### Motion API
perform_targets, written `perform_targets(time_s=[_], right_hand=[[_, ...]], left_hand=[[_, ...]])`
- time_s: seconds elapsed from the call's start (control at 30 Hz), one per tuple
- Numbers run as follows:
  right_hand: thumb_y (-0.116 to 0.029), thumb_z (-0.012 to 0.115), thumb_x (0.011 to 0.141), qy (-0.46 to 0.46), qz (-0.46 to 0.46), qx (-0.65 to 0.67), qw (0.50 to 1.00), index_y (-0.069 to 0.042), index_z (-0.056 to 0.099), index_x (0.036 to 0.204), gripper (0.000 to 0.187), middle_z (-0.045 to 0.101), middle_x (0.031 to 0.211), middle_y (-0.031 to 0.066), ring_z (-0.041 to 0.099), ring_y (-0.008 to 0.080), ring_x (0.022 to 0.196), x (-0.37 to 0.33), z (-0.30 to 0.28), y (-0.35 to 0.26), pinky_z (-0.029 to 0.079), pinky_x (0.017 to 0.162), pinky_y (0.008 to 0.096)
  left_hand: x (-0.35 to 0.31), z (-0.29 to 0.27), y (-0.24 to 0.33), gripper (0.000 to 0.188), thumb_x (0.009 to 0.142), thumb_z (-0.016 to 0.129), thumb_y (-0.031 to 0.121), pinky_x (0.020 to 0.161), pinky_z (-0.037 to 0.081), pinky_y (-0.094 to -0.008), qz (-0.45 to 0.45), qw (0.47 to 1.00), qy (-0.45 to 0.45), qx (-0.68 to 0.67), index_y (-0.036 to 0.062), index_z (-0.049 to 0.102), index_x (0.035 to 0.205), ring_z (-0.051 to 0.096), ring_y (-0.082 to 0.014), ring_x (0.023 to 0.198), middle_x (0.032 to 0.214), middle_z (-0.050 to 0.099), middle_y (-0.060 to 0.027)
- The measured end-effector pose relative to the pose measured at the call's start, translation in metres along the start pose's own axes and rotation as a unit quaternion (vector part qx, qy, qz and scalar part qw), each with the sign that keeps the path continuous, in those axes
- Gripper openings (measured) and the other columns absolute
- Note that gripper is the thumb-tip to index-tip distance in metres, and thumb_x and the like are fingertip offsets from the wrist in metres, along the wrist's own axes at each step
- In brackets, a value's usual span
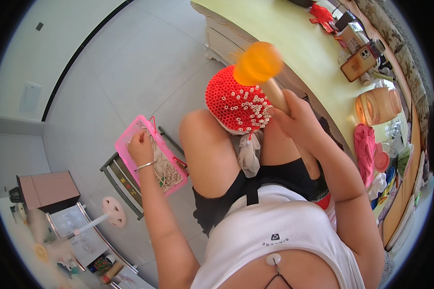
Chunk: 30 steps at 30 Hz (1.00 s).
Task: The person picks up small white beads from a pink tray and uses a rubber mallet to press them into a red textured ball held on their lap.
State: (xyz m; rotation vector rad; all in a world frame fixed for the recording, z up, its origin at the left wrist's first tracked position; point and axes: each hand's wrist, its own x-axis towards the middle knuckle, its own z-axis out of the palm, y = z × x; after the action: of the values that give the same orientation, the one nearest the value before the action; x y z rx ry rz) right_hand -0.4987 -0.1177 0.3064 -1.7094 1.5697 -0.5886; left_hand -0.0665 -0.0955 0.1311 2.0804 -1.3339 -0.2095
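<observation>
Clock = whole view, 12 at top.

Right hand (299,115), 2 o'clock: fingers wrapped round the pale handle of an orange-headed mallet (263,67). Head is at 1 o'clock, motion-blurred, overlapping the workpiece in view; can't tell if it's touching.

Left hand (141,147), 9 o'clock: inside the pink plastic basket (177,186), fingers curled in. Can't tell whether it has a stick pinched or nothing.

Workpiece: red honeycomb-like tube bundle (221,98), 12 o'clock, at the knees, cell face up. Short white pegs (253,107) sit in many cells, mostly on the 3 to 5 o'clock side of the face; the 9 o'clock side is open cells.

Basket holds a loose pile of off-white sticks (161,168) and sits on a dark green stool (119,173). Whitish cloth (249,156) hangs between the thighs, just under the bundle.

Further out: yellow-green tabletop (294,36) runs 1 to 4 o'clock, carrying a smartphone (359,65) at 2, an amber translucent jar (377,107) just before 3, pink cloth (364,151) at 3. Round-based stand (113,212) on the floor at 8.
</observation>
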Motion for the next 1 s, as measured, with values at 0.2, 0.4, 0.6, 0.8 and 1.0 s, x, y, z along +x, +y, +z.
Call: perform_targets(time_s=[0.2,0.4,0.6,0.8,1.0], right_hand=[[-0.007,0.060,0.095,0.031,0.097,0.211,0.972,-0.005,0.054,0.123,0.029,0.051,0.071,-0.0031,0.047,0.0033,0.052,-0.046,0.010,0.028,0.038,0.046,0.0212],[-0.008,0.060,0.096,0.009,0.125,0.214,0.969,-0.001,0.054,0.117,0.023,0.050,0.064,-0.0027,0.046,0.0045,0.046,-0.048,0.025,0.045,0.037,0.043,0.0211],[-0.013,0.062,0.095,0.000,0.151,0.222,0.963,-0.005,0.054,0.120,0.027,0.054,0.075,-0.0020,0.052,0.0062,0.052,-0.049,0.019,0.064,0.044,0.045,0.0212],[-0.023,0.068,0.094,0.072,-0.036,0.105,0.991,-0.005,0.056,0.123,0.036,0.055,0.069,-0.0034,0.054,0.0069,0.056,-0.041,0.020,0.069,0.044,0.050,0.0239],[-0.034,0.066,0.095,-0.050,0.101,0.185,0.976,-0.004,0.056,0.115,0.037,0.056,0.067,0.0003,0.054,0.0093,0.055,-0.046,0.016,0.047,0.044,0.050,0.0263]], left_hand=[[-0.049,0.018,-0.083,0.022,0.077,0.072,0.018,0.075,0.054,-0.0428,-0.069,0.975,-0.142,0.158,0.0020,0.073,0.092,0.068,-0.0355,0.081,0.086,0.071,-0.0185],[-0.048,0.050,-0.088,0.039,0.076,0.073,0.018,0.092,0.049,-0.0453,0.011,0.984,-0.039,0.176,0.0018,0.067,0.110,0.060,-0.0407,0.108,0.117,0.063,-0.0239],[0.001,0.089,-0.075,0.016,0.085,0.061,0.017,0.081,0.047,-0.0499,0.063,0.971,0.040,0.228,0.0016,0.063,0.089,0.059,-0.0400,0.094,0.106,0.061,-0.0219],[0.001,0.107,-0.074,0.041,0.091,0.061,0.042,0.075,0.046,-0.0513,-0.123,0.991,0.046,0.001,0.0023,0.070,0.094,0.063,-0.0382,0.086,0.096,0.068,-0.0186],[-0.023,0.100,-0.127,0.031,0.094,0.052,0.025,0.085,0.044,-0.0514,-0.157,0.987,-0.002,-0.043,-0.0049,0.061,0.091,0.058,-0.0408,0.101,0.100,0.061,-0.0267]])
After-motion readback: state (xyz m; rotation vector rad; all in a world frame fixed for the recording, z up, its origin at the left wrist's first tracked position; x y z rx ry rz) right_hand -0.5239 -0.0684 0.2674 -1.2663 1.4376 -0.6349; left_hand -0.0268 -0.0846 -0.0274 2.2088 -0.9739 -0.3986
